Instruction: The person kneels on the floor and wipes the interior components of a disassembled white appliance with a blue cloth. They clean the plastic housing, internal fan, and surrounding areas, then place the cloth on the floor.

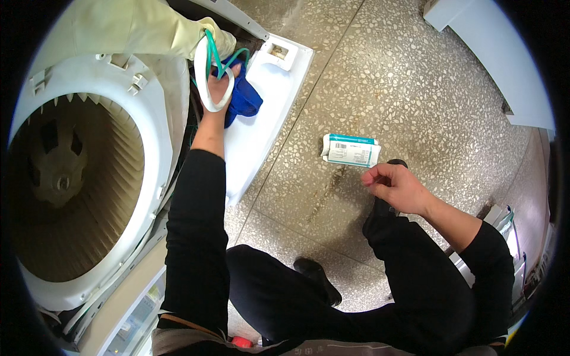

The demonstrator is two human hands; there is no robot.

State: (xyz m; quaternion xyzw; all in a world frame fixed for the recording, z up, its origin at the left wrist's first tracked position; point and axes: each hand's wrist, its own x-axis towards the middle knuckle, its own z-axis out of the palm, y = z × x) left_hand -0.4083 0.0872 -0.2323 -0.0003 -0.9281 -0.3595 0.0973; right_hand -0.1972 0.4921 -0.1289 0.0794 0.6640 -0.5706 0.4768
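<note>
My left hand (221, 88) reaches through a white loop (200, 71) at the top left, among thin green cords (215, 54). Its fingers are partly hidden and curl on a blue cloth (243, 98), which lies over the edge of a white panel (270, 98). My right hand (396, 185) hovers by my right knee with curled fingers, thumb near the index finger and nothing visible between them. Just beyond it, a small white and teal carton (351, 150) lies on the floor.
On the left stands an opened appliance with a round white housing (159, 118) around a dusty, finned drum (71, 178). Cream fabric (119, 29) hangs above it. Speckled stone floor (409, 83) spreads ahead. A white cabinet-like body (504, 53) stands at the far right.
</note>
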